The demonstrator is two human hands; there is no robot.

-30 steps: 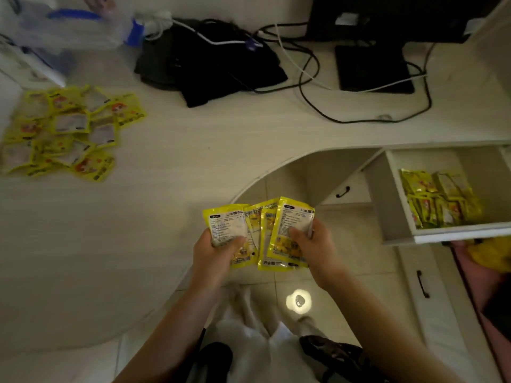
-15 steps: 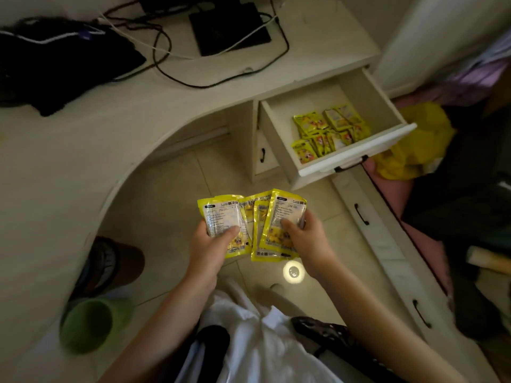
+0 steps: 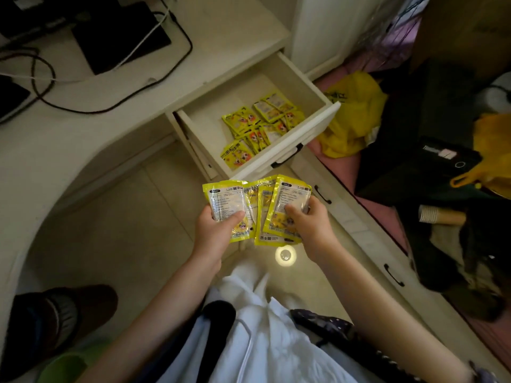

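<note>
The left hand pinches the left end of a fan of yellow packets, thumb on top. The right hand, close beside it but not touching, grips the right end the same way. Each packet's long axis points away from the body. The open drawer lies just beyond the hands and slightly right, with stored packets bunched toward its front wall. The right hand is nearer, so a short forward-right reach should serve.
</note>
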